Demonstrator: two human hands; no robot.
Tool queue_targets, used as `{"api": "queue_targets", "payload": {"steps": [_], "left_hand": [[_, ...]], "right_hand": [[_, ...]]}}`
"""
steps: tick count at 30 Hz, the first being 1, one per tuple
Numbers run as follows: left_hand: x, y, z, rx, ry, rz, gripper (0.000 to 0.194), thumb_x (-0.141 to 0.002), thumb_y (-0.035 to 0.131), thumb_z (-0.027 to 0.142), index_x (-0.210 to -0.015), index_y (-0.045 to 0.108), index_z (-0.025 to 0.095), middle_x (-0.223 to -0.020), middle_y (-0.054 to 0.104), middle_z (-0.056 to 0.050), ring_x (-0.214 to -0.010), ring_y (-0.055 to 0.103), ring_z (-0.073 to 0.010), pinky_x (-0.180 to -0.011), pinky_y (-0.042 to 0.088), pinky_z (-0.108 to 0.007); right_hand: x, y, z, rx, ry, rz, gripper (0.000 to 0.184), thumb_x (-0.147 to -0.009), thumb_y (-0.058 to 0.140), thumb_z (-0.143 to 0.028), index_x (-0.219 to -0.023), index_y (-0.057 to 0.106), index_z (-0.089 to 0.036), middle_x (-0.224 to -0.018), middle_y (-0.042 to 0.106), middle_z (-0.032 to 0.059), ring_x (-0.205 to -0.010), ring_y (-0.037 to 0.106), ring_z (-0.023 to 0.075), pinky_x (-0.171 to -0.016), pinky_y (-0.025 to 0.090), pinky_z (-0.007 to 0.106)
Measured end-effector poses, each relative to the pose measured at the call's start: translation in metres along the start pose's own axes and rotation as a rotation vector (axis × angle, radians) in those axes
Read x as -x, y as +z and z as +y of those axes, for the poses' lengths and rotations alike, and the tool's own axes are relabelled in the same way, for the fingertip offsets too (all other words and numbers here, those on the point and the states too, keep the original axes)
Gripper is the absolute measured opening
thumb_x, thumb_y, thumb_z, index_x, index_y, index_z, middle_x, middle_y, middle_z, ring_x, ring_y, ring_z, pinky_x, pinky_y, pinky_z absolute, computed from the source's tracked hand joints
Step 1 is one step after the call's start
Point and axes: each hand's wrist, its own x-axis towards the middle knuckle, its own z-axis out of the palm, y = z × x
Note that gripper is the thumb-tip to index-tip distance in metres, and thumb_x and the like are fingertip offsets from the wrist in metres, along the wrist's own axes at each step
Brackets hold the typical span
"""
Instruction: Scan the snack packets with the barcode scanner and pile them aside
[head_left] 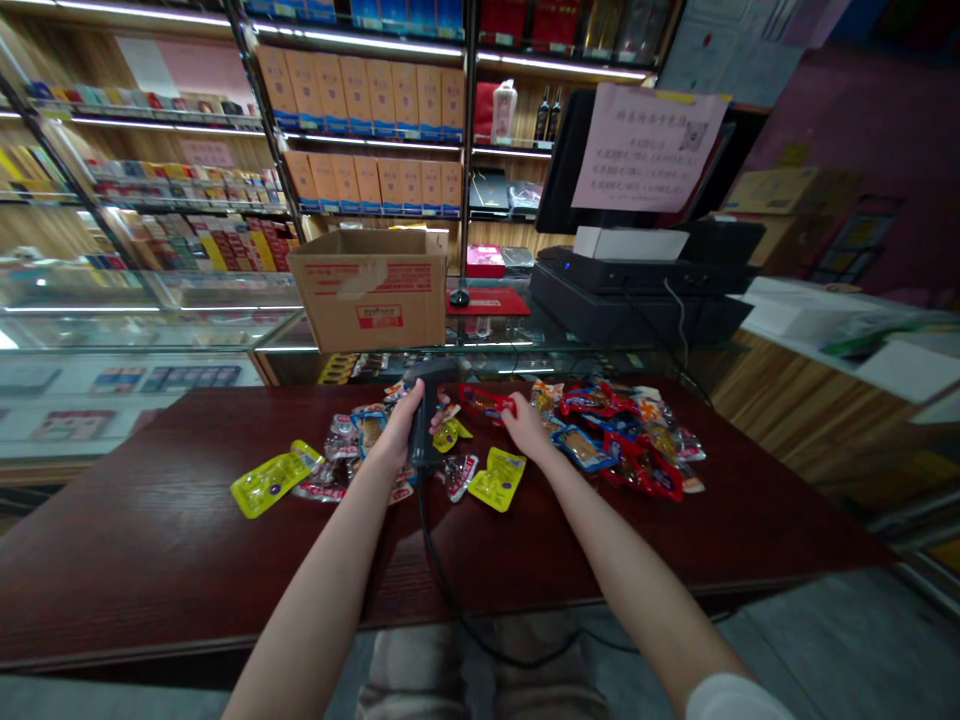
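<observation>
Shop interior; lit shelves point(360, 95) behind a dark red-brown table point(150, 560). Red packet point(480, 402) over the table's far half, between the two hands. Right hand point(525, 428): fingers closed on the packet's near-right end. Packet's long axis runs roughly left–right, its free end pointing left toward the black handheld device point(425, 440), a narrow gap between. Whether the packet clears the surface: cannot tell. Left hand point(399, 428): wrapped around the device, fingertips showing on its right side, close to the packet's free end; right hand is the nearer, in contact. Cable point(427, 530) trails from the device toward the person. Outward: yellow packet point(499, 480) below the right hand; mixed pile point(645, 460) to the right; cardboard box point(375, 305) beyond, on a glass counter point(281, 335).
</observation>
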Motion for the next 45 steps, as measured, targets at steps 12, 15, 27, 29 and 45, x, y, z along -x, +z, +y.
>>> {"api": "queue_targets", "payload": {"steps": [12, 15, 27, 29, 45], "left_hand": [[0.004, 0.007, 0.002, 0.006, -0.003, -0.052, 0.050, -0.076, 0.076, 0.053, -0.098, 0.062, 0.010, -0.053, 0.049, 0.005, -0.044, 0.046, -0.0087, -0.037, 0.031, -0.020], [0.004, 0.009, 0.002, 0.029, -0.009, -0.021, 0.045, -0.079, 0.075, 0.049, -0.097, 0.062, 0.010, -0.053, 0.050, 0.004, -0.045, 0.047, -0.0086, -0.038, 0.032, -0.020], [0.003, 0.005, -0.002, -0.065, -0.042, -0.121, 0.051, -0.077, 0.074, 0.055, -0.100, 0.062, 0.011, -0.053, 0.050, 0.004, -0.044, 0.046, -0.0087, -0.039, 0.031, -0.019], [0.002, 0.004, -0.005, -0.108, -0.029, -0.132, 0.055, -0.075, 0.074, 0.058, -0.100, 0.062, 0.011, -0.053, 0.051, 0.004, -0.043, 0.044, -0.0082, -0.039, 0.031, -0.019], [0.002, 0.010, -0.006, -0.206, 0.002, 0.089, 0.057, -0.070, 0.076, 0.062, -0.092, 0.061, 0.012, -0.056, 0.054, 0.003, -0.043, 0.049, -0.0078, -0.039, 0.034, -0.019]], "right_hand": [[-0.001, -0.026, 0.009, 0.072, -0.641, 0.280, 0.023, -0.082, 0.046, -0.005, -0.087, 0.061, -0.022, -0.105, 0.061, 0.0116, -0.106, 0.059, 0.0263, -0.098, 0.048, 0.045], [-0.001, -0.027, 0.010, 0.075, -0.687, 0.328, 0.021, -0.083, 0.048, -0.005, -0.082, 0.060, -0.022, -0.101, 0.060, 0.0100, -0.103, 0.059, 0.0259, -0.095, 0.050, 0.045], [0.001, -0.043, 0.006, 0.107, -0.806, 0.480, 0.021, -0.087, 0.049, -0.007, -0.080, 0.060, -0.023, -0.101, 0.061, 0.0089, -0.105, 0.060, 0.0246, -0.094, 0.050, 0.046], [0.001, -0.042, 0.006, 0.121, -0.791, 0.470, 0.021, -0.088, 0.049, -0.007, -0.080, 0.060, -0.023, -0.101, 0.061, 0.0085, -0.106, 0.060, 0.0242, -0.095, 0.050, 0.047], [-0.010, -0.053, 0.021, 0.178, -0.643, 0.514, 0.023, -0.080, 0.047, -0.003, -0.083, 0.062, -0.021, -0.106, 0.056, 0.0110, -0.106, 0.055, 0.0252, -0.098, 0.047, 0.045]]}}
